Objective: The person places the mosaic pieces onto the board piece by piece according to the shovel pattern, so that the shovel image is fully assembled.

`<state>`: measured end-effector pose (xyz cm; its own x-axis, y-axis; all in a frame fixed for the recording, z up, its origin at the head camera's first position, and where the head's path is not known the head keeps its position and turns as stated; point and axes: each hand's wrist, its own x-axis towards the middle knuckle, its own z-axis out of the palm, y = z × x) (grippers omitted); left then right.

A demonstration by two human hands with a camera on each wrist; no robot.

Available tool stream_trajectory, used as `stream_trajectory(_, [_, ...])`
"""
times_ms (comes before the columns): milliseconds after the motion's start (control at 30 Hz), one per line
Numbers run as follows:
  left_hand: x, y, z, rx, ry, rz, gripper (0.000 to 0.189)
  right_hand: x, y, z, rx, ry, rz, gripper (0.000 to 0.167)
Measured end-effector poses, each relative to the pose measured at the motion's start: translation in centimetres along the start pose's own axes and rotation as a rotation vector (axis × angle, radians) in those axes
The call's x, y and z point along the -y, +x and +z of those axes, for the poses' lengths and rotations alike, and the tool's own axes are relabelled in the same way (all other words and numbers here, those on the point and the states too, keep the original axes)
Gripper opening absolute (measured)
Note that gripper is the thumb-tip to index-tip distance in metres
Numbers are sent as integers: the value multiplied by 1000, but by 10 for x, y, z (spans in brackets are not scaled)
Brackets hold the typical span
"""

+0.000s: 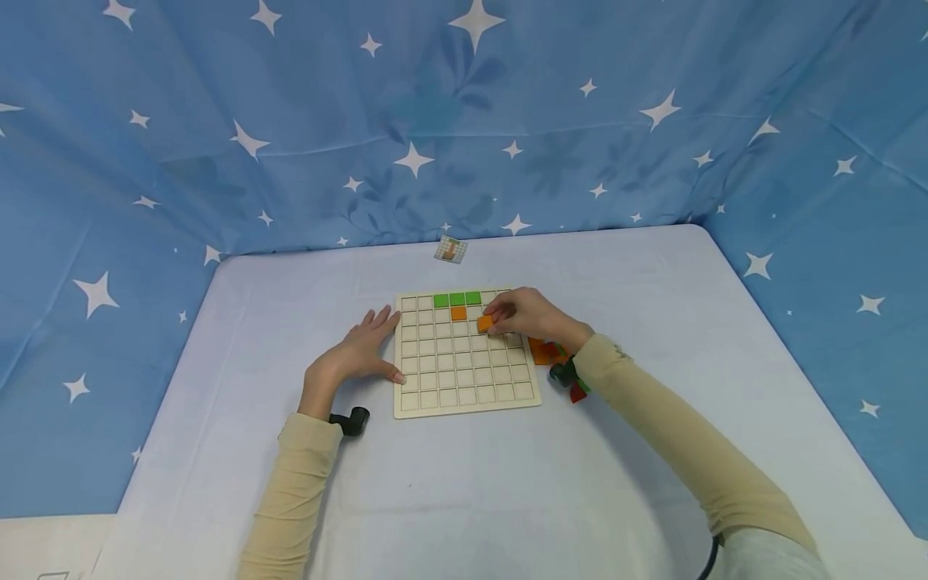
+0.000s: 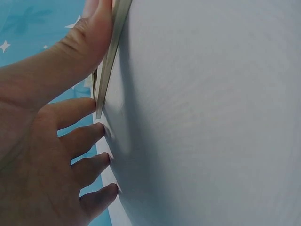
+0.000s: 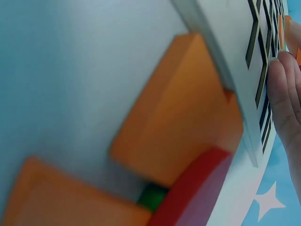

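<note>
A pale wooden grid board (image 1: 428, 399) lies on the table, its upper rows bearing several green square tiles (image 1: 457, 299) and one orange square tile (image 1: 458, 312). My right hand (image 1: 532, 314) pinches another orange tile (image 1: 485, 324) just over the board, right of the placed orange one. In the right wrist view, only part of that hand (image 3: 287, 89) shows at the right edge. My left hand (image 1: 362, 350) rests at the board's left edge, fingers spread and thumb on the rim. The left wrist view shows its thumb (image 2: 87, 44) against the board's side.
Loose orange blocks (image 3: 174, 108), a red piece (image 3: 195, 188) and a bit of green (image 3: 153, 197) lie beside the board's right edge, partly under my right wrist. A small picture card (image 1: 451, 249) lies at the table's back. A blue starry curtain (image 1: 413, 105) hangs behind.
</note>
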<state>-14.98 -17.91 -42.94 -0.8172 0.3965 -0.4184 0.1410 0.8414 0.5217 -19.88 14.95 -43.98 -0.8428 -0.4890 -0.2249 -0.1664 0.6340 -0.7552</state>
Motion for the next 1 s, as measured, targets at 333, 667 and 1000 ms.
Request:
stream_trajectory(333, [2, 0, 0, -1, 3, -13, 118, 9, 12, 8, 27, -9, -42, 30])
stream_trajectory(667, [4, 3, 2, -12, 7, -5, 118, 22, 19, 15, 40, -61, -72, 31])
stream_trajectory(1000, [2, 0, 1, -10, -9, -6, 118, 25, 25, 21, 57, -74, -118, 31])
